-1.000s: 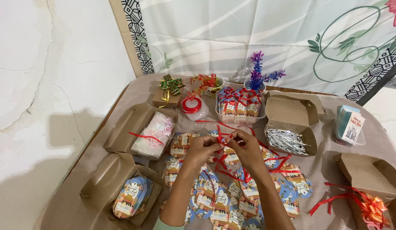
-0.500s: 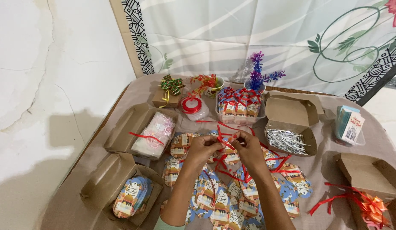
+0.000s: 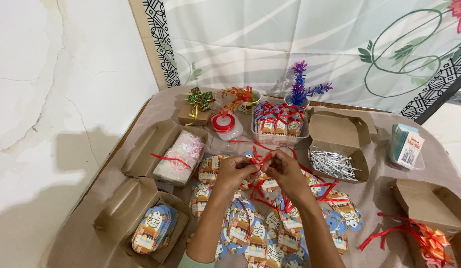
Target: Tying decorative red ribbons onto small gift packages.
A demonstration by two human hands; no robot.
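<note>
A short length of red ribbon (image 3: pixel 259 158) is pinched between both hands above the middle of the table, its loose ends curling down between the fingers. The left hand (image 3: pixel 234 172) and the right hand (image 3: pixel 285 171) meet fingertip to fingertip, each closed narrowly on the ribbon, with a small card tag partly hidden behind them.

Directly beneath the hands lies a spread of arch-shaped paper tags (image 3: pixel 255 238) in blue, orange and cream, overlapping one another across the brown tablecloth (image 3: pixel 91 233), with more red ribbon strands (image 3: pixel 320 188) trailing over them.

To the left, an open brown cardboard box (image 3: pixel 141 154) holds a clear bag of pale pink pieces (image 3: pixel 181 155) with a red strand across it. Nearer the front left, another open brown box (image 3: pixel 119 213) holds a stack of the same arch tags (image 3: pixel 152 228).

Behind the hands sits a clear tub of finished tags tied with red bows (image 3: pixel 279 121), and just left of it a spool of red ribbon (image 3: pixel 223 121) on a clear container. Farther back are a small brown box topped with a green and gold bow (image 3: pixel 197 106), a cup with orange and green ribbon curls (image 3: pixel 243 97), and a purple and blue artificial plant (image 3: pixel 301 89).

To the right, an open brown box (image 3: pixel 339 129) contains silver twist ties (image 3: pixel 333 164). Beyond it stands a pack of teal and white cards (image 3: pixel 406 145). At the front right, a further brown box (image 3: pixel 431 203) holds orange and red ribbon bows (image 3: pixel 429 240).
</note>
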